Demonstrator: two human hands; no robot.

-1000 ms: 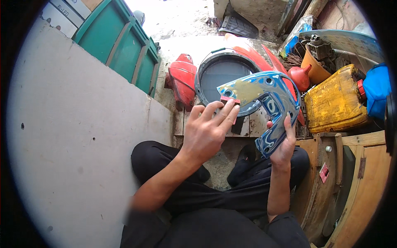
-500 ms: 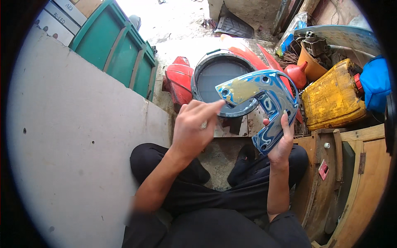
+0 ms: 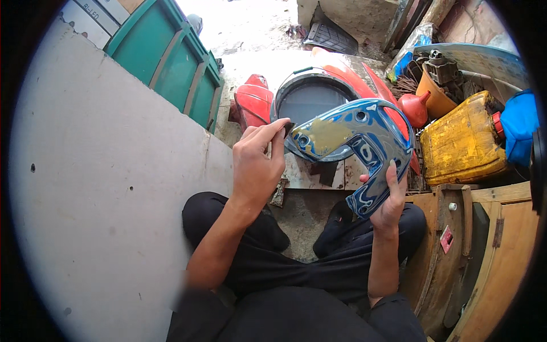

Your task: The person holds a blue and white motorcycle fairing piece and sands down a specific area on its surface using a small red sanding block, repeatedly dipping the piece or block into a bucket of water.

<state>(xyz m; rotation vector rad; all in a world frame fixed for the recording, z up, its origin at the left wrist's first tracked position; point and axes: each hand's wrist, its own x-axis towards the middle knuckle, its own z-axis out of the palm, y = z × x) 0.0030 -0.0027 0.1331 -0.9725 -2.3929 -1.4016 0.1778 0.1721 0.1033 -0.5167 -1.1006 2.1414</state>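
A curved motorcycle body panel (image 3: 393,139), blue with pale swirls and a tan patch at its left end, is held up by my right hand (image 3: 390,199). The thumb lies on its face and the other fingers go behind it, mostly hidden. My left hand (image 3: 259,162) pinches a small dark piece of sandpaper (image 3: 289,129) between thumb and forefinger, just left of the panel's tip. Behind the panel stands a black bucket (image 3: 277,102) of greyish water, partly covered by it.
Red body panels (image 3: 253,102) lie left of the bucket, with more red panels (image 3: 353,80) beyond. A yellow jerrycan (image 3: 456,139), a red funnel (image 3: 415,108) and a wooden cabinet (image 3: 507,245) stand on the right. A white wall (image 3: 114,188) closes the left side, near my left arm.
My left hand has drawn back left from the panel's tip, and the dark sandpaper now shows in its pinch. The panel has stayed nearly in place in my right hand.
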